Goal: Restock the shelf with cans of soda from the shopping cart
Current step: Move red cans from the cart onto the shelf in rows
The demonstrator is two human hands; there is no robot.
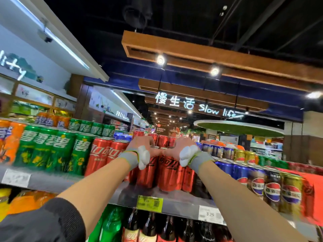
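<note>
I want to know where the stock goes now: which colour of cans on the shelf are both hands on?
The red cans in the middle. Left hand and right hand rest on their tops; green cans and blue cans stand untouched at the sides.

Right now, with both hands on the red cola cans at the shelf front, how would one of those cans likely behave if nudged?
The red cola cans stand tall and narrow, so probably tippy. Glossy metal under the left hand and right hand suggests some slip. Knocked over on the shelf, one would likely roll.
</note>
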